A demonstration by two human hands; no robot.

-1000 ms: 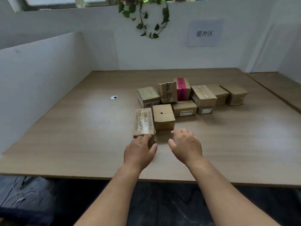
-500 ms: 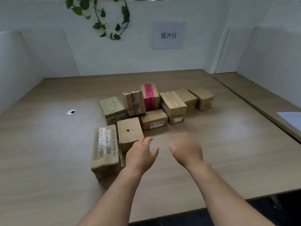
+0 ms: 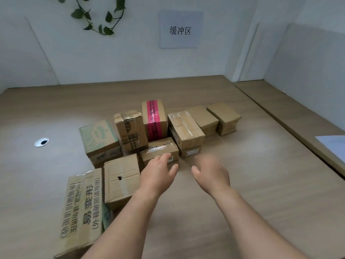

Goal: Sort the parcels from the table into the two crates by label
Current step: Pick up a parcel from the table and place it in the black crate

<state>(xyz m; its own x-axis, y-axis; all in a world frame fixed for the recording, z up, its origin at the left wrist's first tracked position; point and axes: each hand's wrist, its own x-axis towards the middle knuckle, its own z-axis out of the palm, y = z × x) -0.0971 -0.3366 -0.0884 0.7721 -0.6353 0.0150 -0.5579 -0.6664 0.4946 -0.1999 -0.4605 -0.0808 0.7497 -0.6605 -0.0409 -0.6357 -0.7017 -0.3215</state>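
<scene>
My left hand (image 3: 158, 174) and right hand (image 3: 211, 172) hovered over the desk (image 3: 261, 184), both with fingers loose and spread, holding nothing. Parcels (image 3: 184, 129) sat clustered mid-desk, none lifted. Left fingertips reached just in front of a small taped box (image 3: 158, 149); I couldn't tell if they touched. Right hand was blurred.

Both hands, left (image 3: 158, 174) and right (image 3: 211, 173), spread empty above table (image 3: 261, 184); parcels (image 3: 158, 131) clustered beyond.
</scene>
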